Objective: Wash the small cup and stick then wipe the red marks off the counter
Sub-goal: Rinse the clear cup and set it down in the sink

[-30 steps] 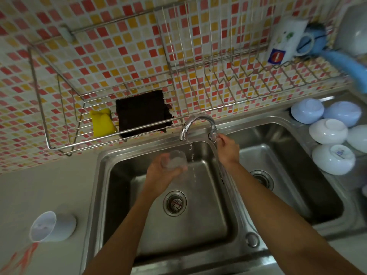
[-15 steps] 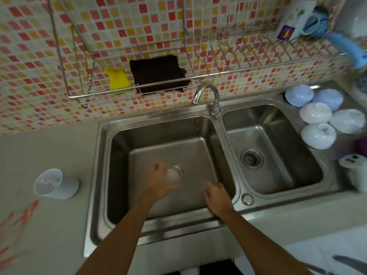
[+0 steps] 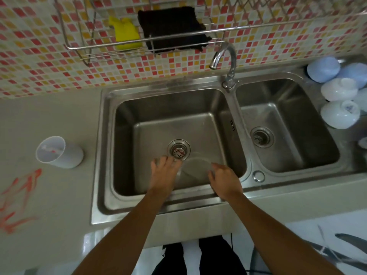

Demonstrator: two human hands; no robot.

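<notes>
Low over the front of the left sink basin (image 3: 127,120), my left hand (image 3: 163,173) points its fingers down beside the drain strainer (image 3: 179,150). A faint clear round shape, the small cup (image 3: 195,167), shows between both hands and touches my left fingers. It is blurred, so the grip is hard to read. My right hand (image 3: 225,180) hovers at its right edge with loosely bent fingers. A short red streak lies on the strainer. Red marks (image 3: 19,199) smear the counter at the far left.
A pale plastic tumbler (image 3: 59,152) lies on its side on the counter, with a red trace inside. The faucet (image 3: 226,56) is not running. In the wall rack (image 3: 139,48) sit a yellow sponge (image 3: 126,34) and a dark cloth (image 3: 172,30). Upturned bowls (image 3: 337,114) crowd the right basin (image 3: 286,124).
My right hand left the faucet base and dropped to the basin's front. My left hand lowered the cup from under the spout to near the drain. The water stopped.
</notes>
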